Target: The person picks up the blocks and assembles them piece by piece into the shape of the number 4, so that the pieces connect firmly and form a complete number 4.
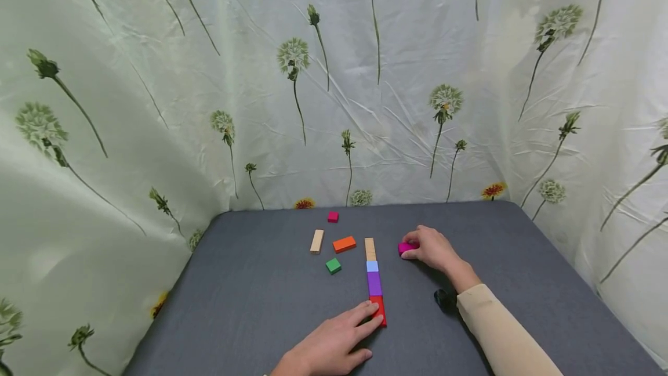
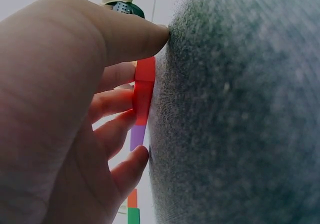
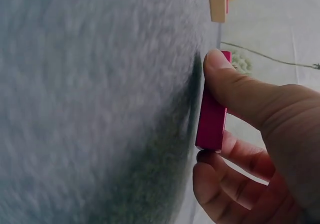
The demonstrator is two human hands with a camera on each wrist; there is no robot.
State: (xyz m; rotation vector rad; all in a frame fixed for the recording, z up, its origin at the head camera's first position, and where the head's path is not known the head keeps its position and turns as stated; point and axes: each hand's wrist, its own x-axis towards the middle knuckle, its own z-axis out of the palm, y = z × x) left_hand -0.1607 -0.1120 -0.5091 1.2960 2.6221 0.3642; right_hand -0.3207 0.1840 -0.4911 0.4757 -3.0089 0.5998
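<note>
Near the table's middle, a row of blocks runs away from me: a red block [image 1: 379, 310], a purple block [image 1: 374, 284], a light blue block [image 1: 372, 266] and a wooden block [image 1: 370, 249]. My left hand [image 1: 334, 338] lays extended fingertips on the red block at the near end. To the right of the row, my right hand [image 1: 432, 248] pinches a magenta block [image 3: 212, 119] between thumb and fingers, at the cloth's surface. In the left wrist view the fingers touch the side and top of the red block [image 2: 144, 92].
Left of the row lie an orange block [image 1: 344, 244], a green block [image 1: 333, 266], another wooden block [image 1: 316, 241] and a small crimson block [image 1: 333, 217]. A dark object [image 1: 445, 300] is by the right wrist. A flowered curtain [image 1: 334, 103] hangs behind the grey table [image 1: 245, 289].
</note>
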